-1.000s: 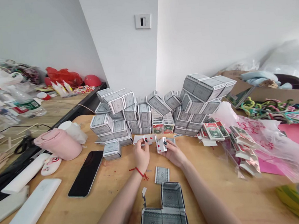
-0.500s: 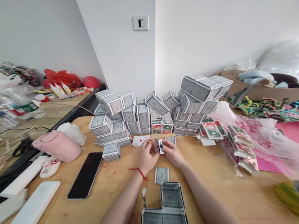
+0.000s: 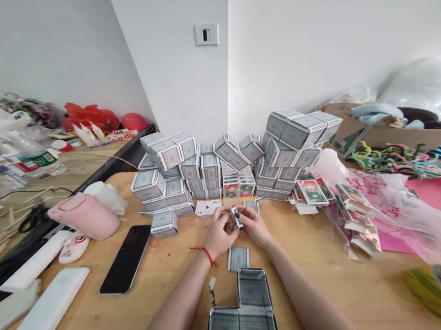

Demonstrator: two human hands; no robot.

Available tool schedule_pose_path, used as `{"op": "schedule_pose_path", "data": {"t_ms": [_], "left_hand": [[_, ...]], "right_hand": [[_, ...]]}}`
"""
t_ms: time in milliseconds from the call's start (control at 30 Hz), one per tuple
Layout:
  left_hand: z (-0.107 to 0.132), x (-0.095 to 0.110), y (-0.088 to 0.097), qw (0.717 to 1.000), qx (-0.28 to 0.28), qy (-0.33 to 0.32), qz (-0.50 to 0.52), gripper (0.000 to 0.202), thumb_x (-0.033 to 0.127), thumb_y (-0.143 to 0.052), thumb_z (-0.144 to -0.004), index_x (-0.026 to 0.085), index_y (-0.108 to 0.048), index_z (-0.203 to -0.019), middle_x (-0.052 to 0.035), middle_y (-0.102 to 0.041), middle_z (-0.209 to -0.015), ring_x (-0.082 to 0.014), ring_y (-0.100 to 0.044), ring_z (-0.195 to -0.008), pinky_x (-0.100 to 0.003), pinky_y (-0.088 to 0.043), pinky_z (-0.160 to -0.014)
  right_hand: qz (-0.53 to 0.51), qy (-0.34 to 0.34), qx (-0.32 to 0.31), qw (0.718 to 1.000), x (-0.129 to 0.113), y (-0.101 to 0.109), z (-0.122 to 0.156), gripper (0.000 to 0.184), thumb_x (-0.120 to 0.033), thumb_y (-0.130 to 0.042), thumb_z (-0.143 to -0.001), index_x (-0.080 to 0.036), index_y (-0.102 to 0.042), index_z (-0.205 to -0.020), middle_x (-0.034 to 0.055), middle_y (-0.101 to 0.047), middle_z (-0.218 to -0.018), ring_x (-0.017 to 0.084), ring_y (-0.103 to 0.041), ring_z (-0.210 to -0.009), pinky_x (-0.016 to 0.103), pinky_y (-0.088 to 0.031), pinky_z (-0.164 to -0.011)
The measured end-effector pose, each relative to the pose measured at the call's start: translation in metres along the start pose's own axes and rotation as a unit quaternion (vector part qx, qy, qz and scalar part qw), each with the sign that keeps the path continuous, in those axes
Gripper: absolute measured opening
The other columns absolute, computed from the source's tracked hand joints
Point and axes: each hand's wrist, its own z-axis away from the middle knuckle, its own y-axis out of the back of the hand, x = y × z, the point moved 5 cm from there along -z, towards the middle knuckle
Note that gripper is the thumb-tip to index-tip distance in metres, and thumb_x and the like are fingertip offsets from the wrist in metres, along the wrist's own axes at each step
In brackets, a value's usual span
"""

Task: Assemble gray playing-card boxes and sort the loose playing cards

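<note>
My left hand [image 3: 218,233] and my right hand [image 3: 252,225] meet over the wooden table [image 3: 165,286], both pinched on a small folded playing card [image 3: 235,217] held between the fingertips. A red string circles my left wrist. A face-up card [image 3: 207,207] with red pips lies just beyond my left hand. A face-down card [image 3: 238,257] lies below my hands. Nearest me stands a structure of folded cards [image 3: 242,310], grey-patterned. A wall of folded card cubes [image 3: 236,166] is stacked at the back of the table.
A black phone [image 3: 126,258] lies left of my hands, beside a pink cup [image 3: 85,215] on its side and a white power bank [image 3: 37,317]. Loose card boxes [image 3: 346,206] and a pink plastic bag [image 3: 408,216] spread on the right. A cardboard box [image 3: 389,134] sits far right.
My hands came together from slightly apart. The fanned cards seen a second ago are now closed into one small folded piece pinched between both hands.
</note>
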Motion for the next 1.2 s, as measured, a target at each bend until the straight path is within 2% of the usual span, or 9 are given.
{"op": "schedule_pose_path", "data": {"t_ms": [167,300,400,500,633,767,867,1067,1200], "left_hand": [[0.002,-0.001,-0.003,0.998,-0.017,0.032,0.049,0.031,0.018,-0.057,-0.064,0.018,-0.041,-0.090,-0.0013,-0.046,-0.083,-0.0097,-0.044,-0.064,-0.023,-0.039,-0.056],[0.003,-0.002,-0.005,0.995,-0.058,0.037,0.076,0.032,0.018,-0.057,-0.065,0.018,-0.042,-0.094,-0.0031,-0.048,-0.089,-0.0086,-0.044,-0.061,-0.022,-0.040,-0.053],[0.003,0.000,-0.004,0.993,-0.076,0.029,0.082,0.022,0.017,-0.052,-0.069,0.018,-0.047,-0.090,-0.0065,-0.049,-0.102,-0.0100,-0.048,-0.065,-0.024,-0.043,-0.056],[0.001,0.003,-0.001,0.996,-0.058,0.008,0.069,0.026,0.015,-0.053,-0.069,0.019,-0.051,-0.094,-0.0087,-0.047,-0.113,-0.0173,-0.052,-0.087,-0.031,-0.046,-0.071],[0.001,0.006,0.001,0.999,-0.028,-0.021,0.034,0.014,0.013,-0.055,-0.067,0.019,-0.055,-0.079,-0.0081,-0.047,-0.115,-0.0213,-0.048,-0.103,-0.035,-0.044,-0.083],[0.003,0.001,0.000,1.000,-0.007,0.004,0.026,0.005,0.013,-0.054,-0.067,0.017,-0.052,-0.065,-0.0077,-0.047,-0.111,-0.0142,-0.056,-0.077,-0.029,-0.049,-0.064],[0.004,-0.003,-0.001,0.999,-0.008,0.022,0.031,0.006,0.012,-0.053,-0.065,0.017,-0.050,-0.063,-0.0072,-0.045,-0.110,-0.0084,-0.052,-0.061,-0.026,-0.046,-0.054],[0.004,-0.007,0.000,0.999,0.014,0.028,0.002,0.014,0.006,-0.051,-0.059,0.016,-0.043,-0.057,-0.0060,-0.046,-0.103,-0.0108,-0.050,-0.066,-0.027,-0.044,-0.059],[0.003,-0.010,-0.003,0.999,-0.001,0.026,-0.026,0.016,0.005,-0.050,-0.058,0.016,-0.039,-0.055,-0.0052,-0.045,-0.104,-0.0110,-0.051,-0.067,-0.028,-0.043,-0.059]], "right_hand": [[0.026,0.007,0.019,0.999,-0.001,0.002,0.000,0.028,-0.031,-0.067,-0.064,-0.022,-0.058,-0.089,0.0023,-0.061,-0.091,0.016,-0.055,-0.078,0.026,-0.043,-0.065],[0.048,0.023,0.019,0.998,-0.002,0.003,0.000,0.030,-0.030,-0.067,-0.064,-0.022,-0.057,-0.092,0.0032,-0.061,-0.093,0.017,-0.055,-0.082,0.027,-0.043,-0.069],[0.047,0.031,0.027,0.998,-0.003,0.005,0.000,0.035,-0.029,-0.069,-0.061,-0.023,-0.056,-0.093,0.0030,-0.060,-0.095,0.018,-0.055,-0.084,0.029,-0.043,-0.073],[0.045,0.033,0.028,0.998,-0.004,0.006,-0.001,0.037,-0.029,-0.070,-0.060,-0.023,-0.056,-0.094,0.0031,-0.060,-0.096,0.018,-0.054,-0.086,0.030,-0.043,-0.074],[0.044,0.033,0.027,0.998,-0.003,0.006,-0.002,0.037,-0.030,-0.069,-0.061,-0.023,-0.056,-0.094,0.0035,-0.059,-0.097,0.018,-0.054,-0.089,0.030,-0.043,-0.076],[0.033,0.026,0.042,0.998,0.001,0.008,-0.003,0.037,-0.030,-0.069,-0.061,-0.023,-0.055,-0.094,0.0034,-0.059,-0.098,0.018,-0.054,-0.088,0.029,-0.043,-0.073],[0.028,0.021,0.052,0.998,0.003,0.010,-0.003,0.038,-0.031,-0.070,-0.060,-0.023,-0.055,-0.094,0.0030,-0.060,-0.096,0.018,-0.054,-0.086,0.029,-0.044,-0.071],[0.019,0.020,0.052,0.998,0.001,0.010,-0.003,0.034,-0.034,-0.067,-0.063,-0.023,-0.055,-0.094,0.0029,-0.059,-0.095,0.017,-0.055,-0.080,0.029,-0.045,-0.068],[0.054,0.036,0.033,0.997,-0.002,0.006,-0.002,0.032,-0.033,-0.066,-0.064,-0.023,-0.056,-0.093,0.0031,-0.060,-0.094,0.017,-0.054,-0.084,0.028,-0.044,-0.069]]}}
